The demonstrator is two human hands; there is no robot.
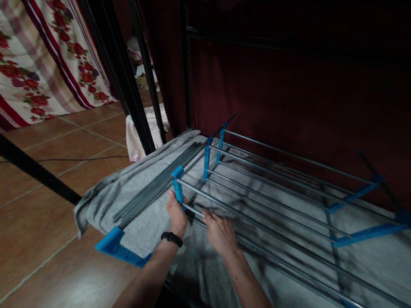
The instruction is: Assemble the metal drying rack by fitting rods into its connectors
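A partly assembled rack of grey metal tubes (275, 231) and blue plastic brackets lies on a grey towel. My left hand (176, 214), with a black band on its wrist, is closed around the lower end of a near-left blue bracket (177, 185). Just to its right, my right hand (221, 232) grips a metal tube (195, 211) close to where it meets that bracket. Its fingers lie over the tube; the thumb is hidden. At the far right, the tubes run toward more blue brackets (372, 235).
Several loose grey tubes (160, 183) lie in a bundle left of the rack. Another blue bracket (122, 247) sits at the towel's (95, 209) front-left edge. Black metal posts (135, 106) rise at left, beyond which are tiled floor (25, 209) and a floral curtain (40, 39).
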